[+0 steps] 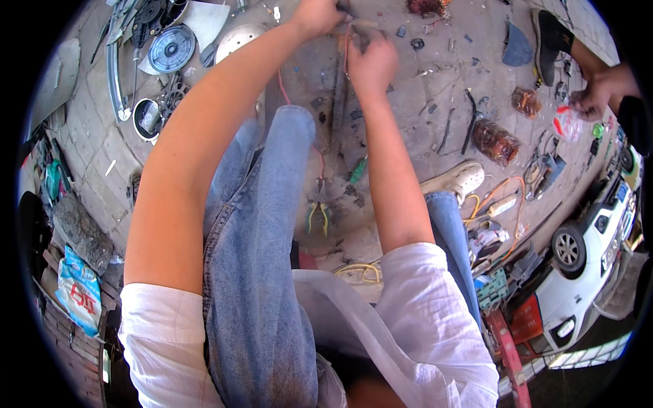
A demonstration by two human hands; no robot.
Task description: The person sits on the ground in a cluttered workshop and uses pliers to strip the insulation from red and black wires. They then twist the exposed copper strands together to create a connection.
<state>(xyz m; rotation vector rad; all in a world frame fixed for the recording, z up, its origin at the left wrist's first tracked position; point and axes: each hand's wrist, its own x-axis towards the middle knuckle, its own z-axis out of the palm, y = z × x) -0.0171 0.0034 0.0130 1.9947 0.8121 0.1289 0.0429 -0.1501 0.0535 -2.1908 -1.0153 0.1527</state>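
Both my arms reach far forward over my jeans-clad knees to the paved ground. My left hand [318, 15] is closed on a small part at the top edge of the view, partly cut off. My right hand [371, 62] sits just below it, fingers pinched on a thin red wire [347, 47] that runs between the two hands. A second stretch of red wire trails down past my left knee. What the wire joins to is hidden by the hands.
Pliers with yellow-green handles [317, 216] lie between my legs. Round metal parts [171, 49] lie at upper left, copper wire coils [495, 140] at right. Another person's hand [598, 92] works at far right. A white car [592, 238] stands at lower right.
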